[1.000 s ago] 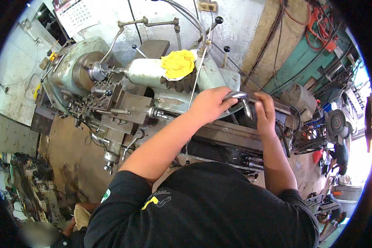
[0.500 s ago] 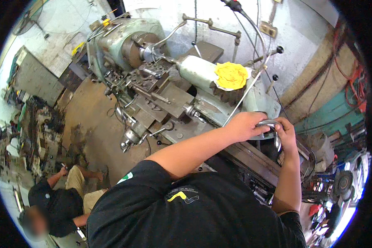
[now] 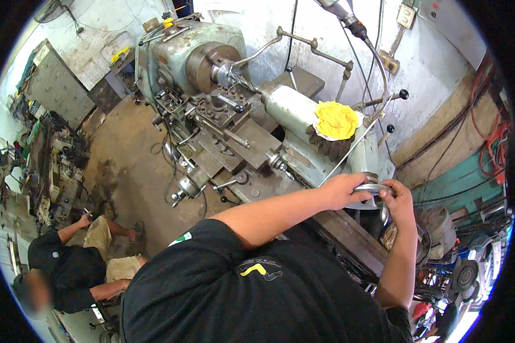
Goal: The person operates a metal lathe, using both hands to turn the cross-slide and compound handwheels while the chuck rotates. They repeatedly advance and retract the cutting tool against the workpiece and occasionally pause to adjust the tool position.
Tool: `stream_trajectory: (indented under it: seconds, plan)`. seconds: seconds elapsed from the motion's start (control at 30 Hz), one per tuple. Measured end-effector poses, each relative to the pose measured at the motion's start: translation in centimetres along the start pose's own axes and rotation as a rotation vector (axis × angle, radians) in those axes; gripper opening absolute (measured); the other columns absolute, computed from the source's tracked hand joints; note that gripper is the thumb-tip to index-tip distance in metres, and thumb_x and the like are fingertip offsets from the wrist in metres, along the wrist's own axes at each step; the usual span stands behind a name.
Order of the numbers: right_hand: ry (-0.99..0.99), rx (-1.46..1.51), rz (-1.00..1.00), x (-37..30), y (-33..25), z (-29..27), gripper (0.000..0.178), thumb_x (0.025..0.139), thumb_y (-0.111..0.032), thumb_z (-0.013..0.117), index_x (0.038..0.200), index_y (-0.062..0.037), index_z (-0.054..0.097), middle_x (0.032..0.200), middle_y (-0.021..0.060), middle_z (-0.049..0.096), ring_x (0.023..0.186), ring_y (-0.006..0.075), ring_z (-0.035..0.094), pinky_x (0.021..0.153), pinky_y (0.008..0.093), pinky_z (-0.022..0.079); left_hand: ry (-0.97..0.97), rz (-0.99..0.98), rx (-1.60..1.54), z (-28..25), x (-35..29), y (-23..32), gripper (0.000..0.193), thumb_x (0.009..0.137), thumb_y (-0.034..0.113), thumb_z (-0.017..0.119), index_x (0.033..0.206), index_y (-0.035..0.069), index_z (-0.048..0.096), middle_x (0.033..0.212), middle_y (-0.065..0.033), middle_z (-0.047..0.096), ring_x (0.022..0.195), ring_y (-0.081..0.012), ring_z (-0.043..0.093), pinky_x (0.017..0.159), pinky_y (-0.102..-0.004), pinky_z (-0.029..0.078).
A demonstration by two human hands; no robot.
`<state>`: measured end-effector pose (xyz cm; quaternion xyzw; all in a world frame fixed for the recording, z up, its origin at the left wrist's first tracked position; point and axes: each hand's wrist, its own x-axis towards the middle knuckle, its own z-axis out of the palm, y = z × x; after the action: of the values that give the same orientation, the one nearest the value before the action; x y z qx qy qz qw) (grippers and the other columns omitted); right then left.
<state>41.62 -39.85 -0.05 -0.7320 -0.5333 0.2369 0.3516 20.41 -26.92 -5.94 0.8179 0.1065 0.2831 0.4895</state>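
Observation:
My left hand (image 3: pixel 348 192) is closed on the left side of a shiny metal handwheel (image 3: pixel 375 187) at the end of the lathe's tailstock (image 3: pixel 292 106). On the wheel's right side, my right hand (image 3: pixel 399 201) has its fingers wrapped round the rim, thumb toward the left hand. A curved bright metal part (image 3: pixel 384 214) shows below the right hand. Part of the rim is hidden by my fingers. A yellow cloth (image 3: pixel 336 120) lies on top of the tailstock, over dark gloves (image 3: pixel 328 146). Farther left is the chuck (image 3: pixel 209 66), with the tool carriage (image 3: pixel 229 117) in front of it.
A long-handled lever (image 3: pixel 403 94) rises behind the tailstock. The lathe bed (image 3: pixel 357 234) runs under my arms. At lower left a co-worker (image 3: pixel 68 263) sits beside a cluttered bench (image 3: pixel 46 177). Red hoses (image 3: pixel 489 143) hang at the right, near machine parts (image 3: pixel 465 274).
The whole view has shifted, so the lathe appears lower and farther right. Both my hands stay on the handwheel, which now looks flatter. Whether it has turned is unclear.

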Motion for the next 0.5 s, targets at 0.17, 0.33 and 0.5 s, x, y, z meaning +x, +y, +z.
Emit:
stream_trajectory:
  seconds: [0.17,0.33,0.5]
  plan:
    - [0.008,-0.132,0.033,0.0,-2.3,0.4,0.038,0.081,-0.028,0.084,0.105,-0.0004,0.075,0.092,0.0123,0.076,0.088,0.0234,0.069,0.083,0.0376,0.053,-0.008,-0.013,-0.061,-0.2,-0.9,-0.9,0.036,0.1,0.033,0.071,0.114,0.002,0.058,0.1,-0.0214,0.069,0.096,-0.0395,0.069,0.083,-0.046,0.054]
    - [0.014,-0.112,0.033,0.0,-3.3,0.8,0.034,0.08,-0.026,0.084,0.102,-0.0008,0.076,0.09,0.013,0.075,0.086,0.0229,0.069,0.082,0.0378,0.053,0.105,0.134,0.166,-2.8,-2.3,-1.0,0.036,0.098,0.032,0.073,0.118,0.004,0.062,0.105,-0.0178,0.066,0.106,-0.0386,0.064,0.093,-0.0476,0.051]
    - [0.011,-0.111,0.082,-0.1,-3.7,0.6,0.031,0.078,-0.021,0.083,0.101,-0.0013,0.076,0.092,0.0141,0.076,0.088,0.0241,0.069,0.084,0.0372,0.053,0.476,0.139,0.679,-14.6,-3.1,-2.1,0.029,0.097,0.031,0.072,0.109,0.005,0.069,0.104,-0.0156,0.07,0.101,-0.0365,0.066,0.092,-0.0483,0.052]
